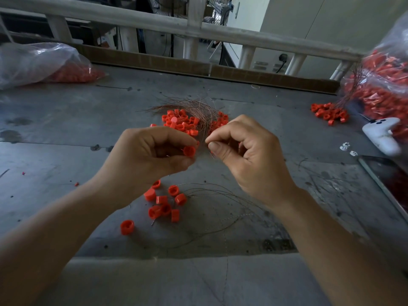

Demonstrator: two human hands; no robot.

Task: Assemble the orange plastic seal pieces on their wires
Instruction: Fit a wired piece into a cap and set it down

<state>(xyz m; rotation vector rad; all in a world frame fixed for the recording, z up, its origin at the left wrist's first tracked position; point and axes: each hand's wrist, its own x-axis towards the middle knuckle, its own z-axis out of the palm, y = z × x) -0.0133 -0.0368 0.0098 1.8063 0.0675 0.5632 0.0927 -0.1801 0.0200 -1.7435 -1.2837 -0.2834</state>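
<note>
Over the middle of the surface (66, 120), the left hand (152, 151) kept its grip closed round one orange seal (189, 151), while the right hand (245, 155), just at its 3 o'clock, pinched a thin wire (204, 134) between thumb and forefinger, close beside the seal. A seal heap (183, 123) under a wire bundle (198, 107) lay at 12 o'clock of the hands and loose seals (163, 204) at 6 o'clock. A bag (39, 62) sat at 10 o'clock and a second bag (379, 85) at 2 o'clock.

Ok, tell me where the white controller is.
In the head view the white controller lies far right on the table, against the plastic bag of orange seals.
</note>
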